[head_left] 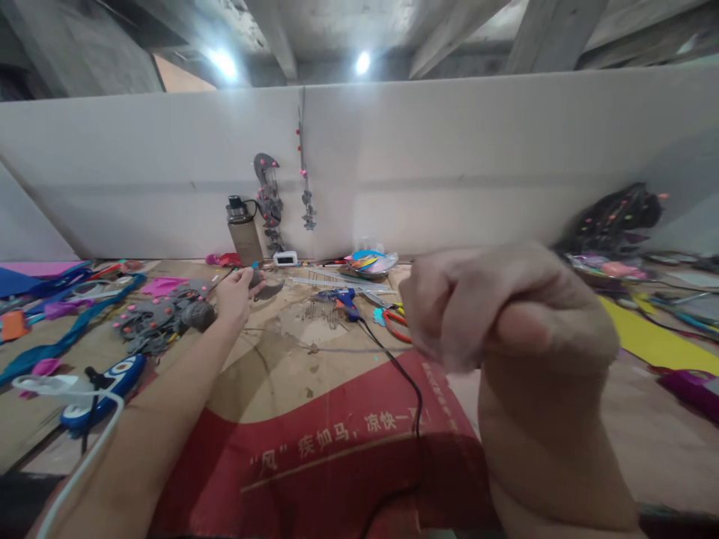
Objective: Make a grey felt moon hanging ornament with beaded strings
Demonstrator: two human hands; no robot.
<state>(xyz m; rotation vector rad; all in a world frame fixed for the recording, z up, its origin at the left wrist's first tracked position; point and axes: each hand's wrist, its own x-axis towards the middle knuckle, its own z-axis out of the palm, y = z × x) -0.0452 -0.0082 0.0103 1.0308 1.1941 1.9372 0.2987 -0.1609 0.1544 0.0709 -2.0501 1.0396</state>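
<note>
My left hand (239,292) reaches over the cardboard, thumb and fingers pinched on a small dark grey piece (256,277). Close to the camera, my right hand (505,307) is raised with its fingers curled in; whatever it may hold is hidden. To the left of my left hand, grey cut-out shapes dotted with pink balls (162,311) lie beside a ball of grey yarn (198,316). Between my hands a blue glue gun (347,301) rests on the cardboard, its black cord running toward me. Red-handled scissors (398,326) lie partly behind my right hand.
A bottle (245,232) stands by the white partition (427,165), near grey hanging ornaments (268,195). A small digital clock (285,259) sits at the back. Blue ribbon (73,337) and a white cable (106,442) are at left; yellow sheet (657,337) at right.
</note>
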